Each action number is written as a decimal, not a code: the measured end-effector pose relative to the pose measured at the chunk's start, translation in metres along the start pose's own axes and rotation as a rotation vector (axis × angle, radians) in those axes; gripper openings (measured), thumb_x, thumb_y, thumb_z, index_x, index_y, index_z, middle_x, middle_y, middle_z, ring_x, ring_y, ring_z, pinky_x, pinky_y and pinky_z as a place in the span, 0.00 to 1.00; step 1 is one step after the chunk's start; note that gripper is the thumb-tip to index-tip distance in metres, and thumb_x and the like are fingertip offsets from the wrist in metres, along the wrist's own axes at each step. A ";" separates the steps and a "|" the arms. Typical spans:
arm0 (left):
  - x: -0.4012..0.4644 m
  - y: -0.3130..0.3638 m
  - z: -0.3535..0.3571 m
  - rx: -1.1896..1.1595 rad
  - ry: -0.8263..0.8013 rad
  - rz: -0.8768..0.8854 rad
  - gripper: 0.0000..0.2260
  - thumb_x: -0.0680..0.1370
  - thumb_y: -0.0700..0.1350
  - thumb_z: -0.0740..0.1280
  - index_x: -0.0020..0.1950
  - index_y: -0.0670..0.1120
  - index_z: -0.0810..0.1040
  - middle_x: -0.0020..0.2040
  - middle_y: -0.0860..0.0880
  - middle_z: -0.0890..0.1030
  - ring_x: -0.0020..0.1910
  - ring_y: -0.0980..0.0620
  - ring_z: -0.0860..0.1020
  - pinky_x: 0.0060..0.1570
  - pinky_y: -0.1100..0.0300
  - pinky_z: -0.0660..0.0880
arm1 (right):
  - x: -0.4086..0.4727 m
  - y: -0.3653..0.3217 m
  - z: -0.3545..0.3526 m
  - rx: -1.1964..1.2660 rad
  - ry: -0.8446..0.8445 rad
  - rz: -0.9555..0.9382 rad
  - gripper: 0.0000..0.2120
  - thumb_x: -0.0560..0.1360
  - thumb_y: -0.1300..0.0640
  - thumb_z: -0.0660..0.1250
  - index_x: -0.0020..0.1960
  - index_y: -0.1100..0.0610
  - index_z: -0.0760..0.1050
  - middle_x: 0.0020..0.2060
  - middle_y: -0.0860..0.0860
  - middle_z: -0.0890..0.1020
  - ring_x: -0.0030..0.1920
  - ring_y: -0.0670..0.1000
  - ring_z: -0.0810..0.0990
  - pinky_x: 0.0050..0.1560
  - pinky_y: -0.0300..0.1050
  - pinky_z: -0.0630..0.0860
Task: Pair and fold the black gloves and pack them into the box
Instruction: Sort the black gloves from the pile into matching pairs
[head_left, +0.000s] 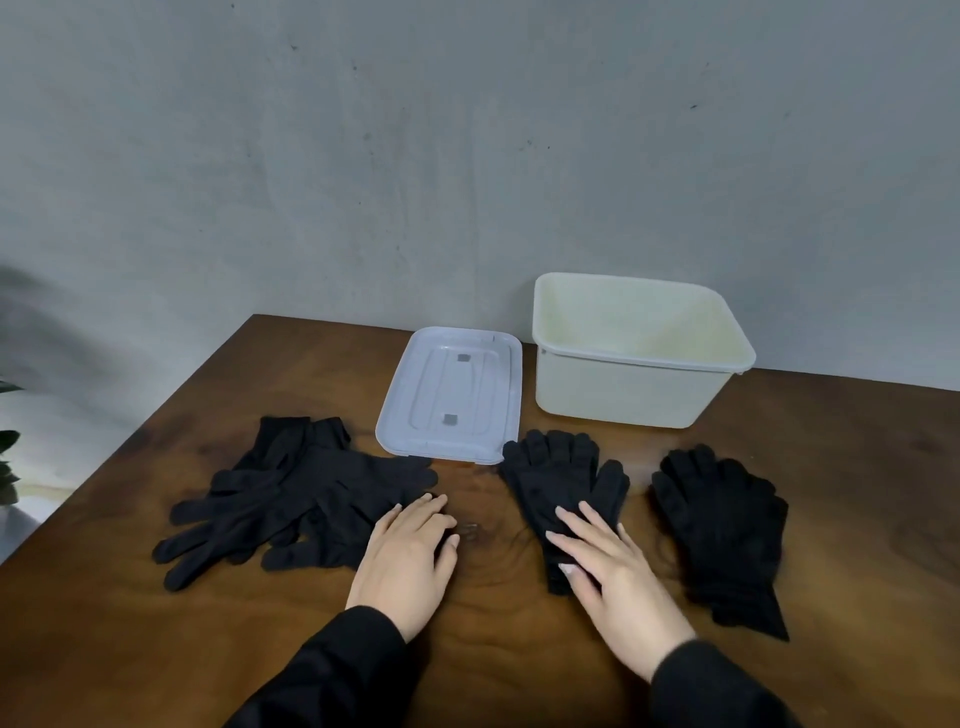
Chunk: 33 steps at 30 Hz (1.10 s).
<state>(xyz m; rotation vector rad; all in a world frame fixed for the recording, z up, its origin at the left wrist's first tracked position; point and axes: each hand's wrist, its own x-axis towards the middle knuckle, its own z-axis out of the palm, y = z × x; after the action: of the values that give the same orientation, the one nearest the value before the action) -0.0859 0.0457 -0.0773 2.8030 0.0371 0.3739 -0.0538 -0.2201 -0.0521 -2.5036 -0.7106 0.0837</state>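
Both hands are lying flat among black gloves on the desk.
The left hand is resting by the thin gloves, fingers relaxed; the right hand is pressing straight fingers on the knit gloves.

The person is wearing a plain black long-sleeved top, its dark sleeves covering both forearms down to the wrists, the left sleeve coming in from about 7 o'clock and the right sleeve from about 5 o'clock, while the left hand and right hand are showing bare, with pale nails.
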 end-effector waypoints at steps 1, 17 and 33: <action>0.000 0.001 0.000 0.003 0.003 0.002 0.18 0.82 0.56 0.53 0.63 0.56 0.79 0.70 0.58 0.72 0.72 0.62 0.63 0.72 0.65 0.44 | -0.004 0.003 0.006 -0.027 0.005 -0.008 0.20 0.83 0.43 0.55 0.73 0.42 0.68 0.76 0.36 0.58 0.77 0.36 0.45 0.79 0.52 0.51; 0.055 -0.073 -0.088 0.059 0.184 -0.511 0.15 0.80 0.53 0.61 0.65 0.52 0.75 0.62 0.50 0.77 0.59 0.46 0.75 0.60 0.47 0.68 | -0.002 0.011 0.021 -0.125 0.121 -0.069 0.29 0.81 0.34 0.48 0.74 0.47 0.69 0.76 0.40 0.62 0.78 0.40 0.52 0.77 0.42 0.50; 0.055 -0.107 -0.095 0.028 -0.031 -0.545 0.09 0.77 0.54 0.69 0.55 0.54 0.78 0.56 0.53 0.76 0.57 0.47 0.73 0.59 0.47 0.65 | -0.002 0.007 0.018 -0.122 0.086 -0.029 0.31 0.79 0.32 0.45 0.74 0.45 0.67 0.76 0.38 0.60 0.77 0.36 0.47 0.78 0.42 0.49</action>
<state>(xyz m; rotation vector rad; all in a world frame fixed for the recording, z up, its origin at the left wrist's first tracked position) -0.0559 0.1802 -0.0093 2.6770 0.7816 0.1951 -0.0554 -0.2173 -0.0713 -2.5942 -0.7368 -0.0798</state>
